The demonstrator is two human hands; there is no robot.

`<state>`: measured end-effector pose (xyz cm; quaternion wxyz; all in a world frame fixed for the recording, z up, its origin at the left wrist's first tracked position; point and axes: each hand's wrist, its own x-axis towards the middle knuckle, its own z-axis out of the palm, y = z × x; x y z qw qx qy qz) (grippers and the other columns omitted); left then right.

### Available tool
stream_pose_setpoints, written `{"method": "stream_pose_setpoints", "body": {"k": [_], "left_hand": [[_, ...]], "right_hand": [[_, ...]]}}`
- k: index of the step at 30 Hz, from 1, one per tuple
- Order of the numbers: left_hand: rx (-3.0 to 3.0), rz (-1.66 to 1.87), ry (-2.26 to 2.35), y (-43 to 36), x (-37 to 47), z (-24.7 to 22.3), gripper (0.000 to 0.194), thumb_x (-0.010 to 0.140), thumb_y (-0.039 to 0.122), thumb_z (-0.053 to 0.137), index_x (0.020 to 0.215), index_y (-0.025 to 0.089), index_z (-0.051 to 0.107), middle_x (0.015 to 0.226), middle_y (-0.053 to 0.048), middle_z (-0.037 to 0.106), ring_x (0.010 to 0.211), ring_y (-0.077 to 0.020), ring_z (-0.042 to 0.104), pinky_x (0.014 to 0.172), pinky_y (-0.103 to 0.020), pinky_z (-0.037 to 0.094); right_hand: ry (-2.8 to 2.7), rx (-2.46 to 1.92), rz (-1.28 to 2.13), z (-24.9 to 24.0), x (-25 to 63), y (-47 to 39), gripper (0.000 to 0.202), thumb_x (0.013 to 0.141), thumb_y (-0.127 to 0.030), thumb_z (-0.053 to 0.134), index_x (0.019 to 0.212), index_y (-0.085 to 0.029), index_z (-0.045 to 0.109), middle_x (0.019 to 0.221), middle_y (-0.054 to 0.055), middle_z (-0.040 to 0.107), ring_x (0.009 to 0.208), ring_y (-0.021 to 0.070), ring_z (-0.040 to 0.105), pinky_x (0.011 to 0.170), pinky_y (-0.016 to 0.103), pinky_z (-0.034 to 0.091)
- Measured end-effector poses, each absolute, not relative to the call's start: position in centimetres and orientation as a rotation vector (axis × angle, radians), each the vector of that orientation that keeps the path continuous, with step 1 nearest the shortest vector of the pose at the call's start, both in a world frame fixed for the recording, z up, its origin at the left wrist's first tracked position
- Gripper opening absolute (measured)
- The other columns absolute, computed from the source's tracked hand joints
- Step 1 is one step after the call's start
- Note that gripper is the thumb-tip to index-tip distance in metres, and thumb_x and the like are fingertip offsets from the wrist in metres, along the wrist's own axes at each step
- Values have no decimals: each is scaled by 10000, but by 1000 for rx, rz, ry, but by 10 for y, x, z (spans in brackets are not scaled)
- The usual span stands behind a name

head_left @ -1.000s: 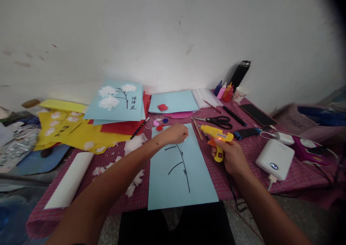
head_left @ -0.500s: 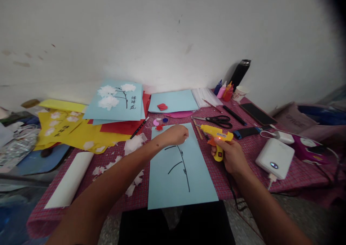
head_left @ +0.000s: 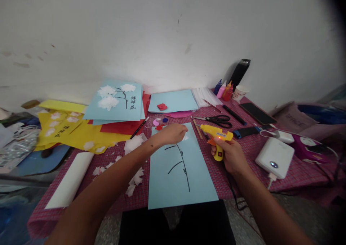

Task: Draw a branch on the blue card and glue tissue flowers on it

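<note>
My left hand point(head_left: 176, 133) is closed over the upper part of a light blue sheet point(head_left: 167, 187), fingers curled. A small white paper piece point(head_left: 185, 138) lies right under its fingertips; whether the fingers grip anything is hidden. Thin black branches point(head_left: 184, 165) are drawn on the sheet. In my right hand point(head_left: 233, 153) is a yellow glue gun point(head_left: 217, 132), its orange light lit and its nozzle pointing left over the sheet's right edge. Torn white paper pieces point(head_left: 135, 143) lie left of the sheet, beneath and beside my left forearm.
Behind stand finished blue flower cards point(head_left: 108, 111) and a blue stack point(head_left: 175, 100) with a red folded paper point(head_left: 162, 107). Scissors point(head_left: 218, 120), a black marker point(head_left: 234, 114), paint bottles point(head_left: 221, 90) and a phone point(head_left: 258, 113) lie behind right. A white power bank point(head_left: 275, 156) sits right.
My left hand has shifted slightly, and more of the white paper piece shows on the sheet below its fingertips. My right hand keeps the glue gun in place.
</note>
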<state>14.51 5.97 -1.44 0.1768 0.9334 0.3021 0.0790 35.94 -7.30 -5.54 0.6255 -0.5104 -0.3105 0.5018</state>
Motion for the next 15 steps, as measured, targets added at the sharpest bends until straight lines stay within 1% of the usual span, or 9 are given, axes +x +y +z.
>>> {"method": "stream_pose_setpoints", "body": {"k": [2,4,7,10,12,15], "left_hand": [[2628,233,900,60,141,-15,347,904,164,423,1083,164,720,1107,-90,739,1004,-224,667,877,-314,487],[2625,223,917,59,137,-16,374,892,162,441,1160,167,701,1180,-88,722,1062,-226,660,922,-321,483],[2630,161,876,57,134,-18,411,844,164,502,1216,185,677,1142,-73,730,1019,-218,666,884,-306,493],[2650,138,817,56,135,-19,423,795,194,577,1206,197,676,1069,-66,734,958,-222,664,820,-301,494],[2659,160,790,56,136,-21,373,796,203,583,1150,193,700,1052,-67,734,947,-224,661,820,-305,488],[2651,181,771,56,137,-21,292,806,172,560,1037,182,737,1017,-74,743,946,-223,661,838,-307,480]], "right_hand": [[-722,-1173,1139,-56,359,-73,291,760,-419,794,786,-146,697,565,7,618,468,116,536,443,230,429],[-726,-1171,1127,-56,359,-72,293,757,-421,795,785,-145,698,561,5,617,461,113,534,440,228,431],[-724,-1160,1133,-57,360,-72,284,758,-415,797,796,-150,702,576,4,627,465,111,542,442,226,435],[-732,-1155,1127,-57,360,-73,273,767,-410,793,791,-153,703,571,4,623,466,112,544,443,225,435],[-739,-1154,1123,-57,360,-72,273,769,-409,792,780,-151,701,569,6,622,466,112,543,442,225,435],[-726,-1155,1130,-57,360,-72,277,757,-405,802,785,-150,698,581,8,628,471,113,545,441,226,439]]}}
